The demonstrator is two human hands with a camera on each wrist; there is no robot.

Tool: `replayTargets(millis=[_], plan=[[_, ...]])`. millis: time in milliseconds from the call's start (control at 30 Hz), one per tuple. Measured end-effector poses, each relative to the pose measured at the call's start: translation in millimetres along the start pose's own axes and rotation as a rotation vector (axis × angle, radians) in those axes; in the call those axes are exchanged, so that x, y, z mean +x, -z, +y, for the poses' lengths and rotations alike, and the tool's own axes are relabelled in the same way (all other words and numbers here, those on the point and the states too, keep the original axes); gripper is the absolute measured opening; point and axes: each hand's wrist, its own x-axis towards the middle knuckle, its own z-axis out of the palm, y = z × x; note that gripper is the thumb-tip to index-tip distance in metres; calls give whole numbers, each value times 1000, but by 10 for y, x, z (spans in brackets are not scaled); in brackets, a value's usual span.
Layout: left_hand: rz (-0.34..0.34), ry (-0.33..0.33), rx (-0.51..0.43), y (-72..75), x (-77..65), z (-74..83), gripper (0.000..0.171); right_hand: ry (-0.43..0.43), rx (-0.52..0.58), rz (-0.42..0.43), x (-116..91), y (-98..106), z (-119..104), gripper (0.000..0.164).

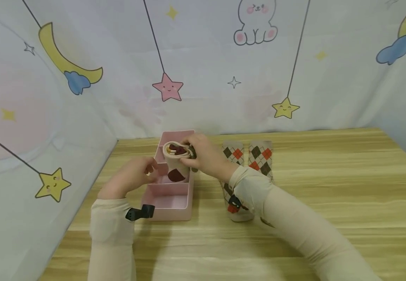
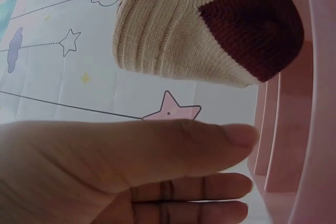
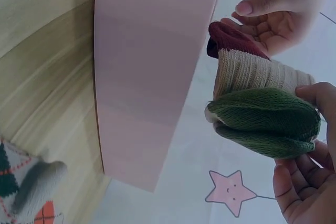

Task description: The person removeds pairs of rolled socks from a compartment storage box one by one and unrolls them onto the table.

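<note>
My right hand [image 1: 206, 154] pinches a rolled-up pair of socks [image 1: 176, 164] above the pink divided box [image 1: 173, 214]. The roll is cream ribbed knit; its maroon heel [image 2: 257, 30] shows in the left wrist view. A dark green end [image 3: 268, 116] faces the right wrist camera, with the thumb and fingers on its edge. Beside the roll, my left hand [image 1: 130, 175] hovers at the box's left side with relaxed fingers and holds nothing. In the left wrist view a gap lies between its thumb and the socks.
Two argyle socks, a left one [image 1: 232, 152] and a right one [image 1: 260, 154], lie flat on the wooden table [image 1: 329, 187], partly under the right forearm. Dividers split the box into several compartments. A printed cloth [image 1: 210, 105] hangs behind the table.
</note>
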Motion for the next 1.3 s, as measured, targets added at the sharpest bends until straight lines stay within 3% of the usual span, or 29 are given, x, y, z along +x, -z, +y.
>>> replayTargets(millis=[167,600,933,1167,1300], plan=[[38,-21,38,-22,57,140,15,-18,-7,-2,-49,105,30,37],[173,-93,93,-141,120,415,25,-55,-59,-5,-177,251,137,40],[261,-208,152,-205,165,568,27,-91,-74,12,-307,370,258,39],[367,-325,160,-307,231,660,31,-120,-75,14,-427,477,313,38],[394,-343,177,-373,246,715,35,-111,-87,12,-482,516,340,39]])
